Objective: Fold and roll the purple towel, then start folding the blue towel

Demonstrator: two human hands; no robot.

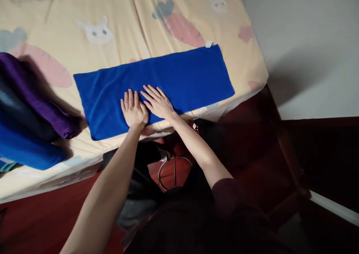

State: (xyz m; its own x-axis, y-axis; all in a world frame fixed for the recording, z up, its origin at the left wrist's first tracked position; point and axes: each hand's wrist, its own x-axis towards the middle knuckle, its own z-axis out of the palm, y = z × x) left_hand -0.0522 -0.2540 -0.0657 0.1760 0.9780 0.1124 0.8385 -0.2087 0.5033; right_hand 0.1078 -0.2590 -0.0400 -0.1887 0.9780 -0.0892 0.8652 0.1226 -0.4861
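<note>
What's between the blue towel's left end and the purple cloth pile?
Only bare bedsheet, in shadow, lies between the blue towel and the purple cloth, as the head view shows. Nothing else sits there.

A home bedroom is shown: a bed [246,59] covered by a rabbit-and-carrot sheet [112,30], folded towels [33,108] piled at left.

The towel [168,82] is plain deep blue, folded into a long narrow strip and lying flat along the bed's near edge, its right end higher in the picture. A small white tag sticks out at that far corner.
</note>
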